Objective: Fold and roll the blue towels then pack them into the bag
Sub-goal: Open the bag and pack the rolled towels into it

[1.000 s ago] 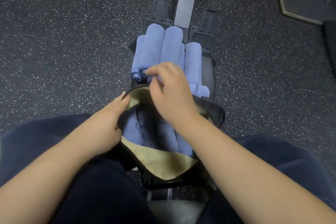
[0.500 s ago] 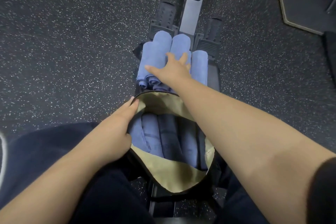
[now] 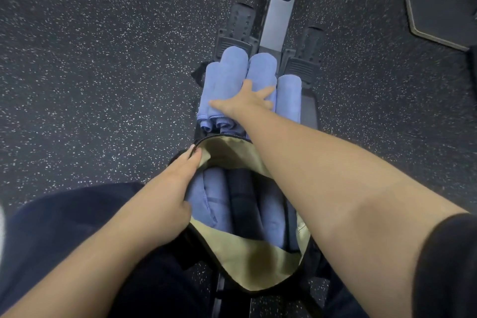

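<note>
Several rolled blue towels (image 3: 232, 77) lie side by side on the rowing machine seat, just beyond the bag. My right hand (image 3: 245, 104) lies spread over them, fingers straight, thumb on the left roll. The black bag with tan lining (image 3: 258, 266) sits open between my knees, with several blue towel rolls (image 3: 211, 204) packed upright inside it. My left hand (image 3: 173, 188) grips the bag's left rim, fingers over the edge and thumb inside, holding the mouth open.
The grey rail (image 3: 278, 8) of the rowing machine runs away from me, with black footrests (image 3: 237, 31) on either side. Dark speckled rubber floor (image 3: 103, 59) lies all round. A dark mat with a pale edge (image 3: 438, 8) sits at the top right.
My right hand went from above the bag's mouth out onto the rolled towels and now lies spread on them. My left hand stayed on the bag's rim. The view tilted slightly.
</note>
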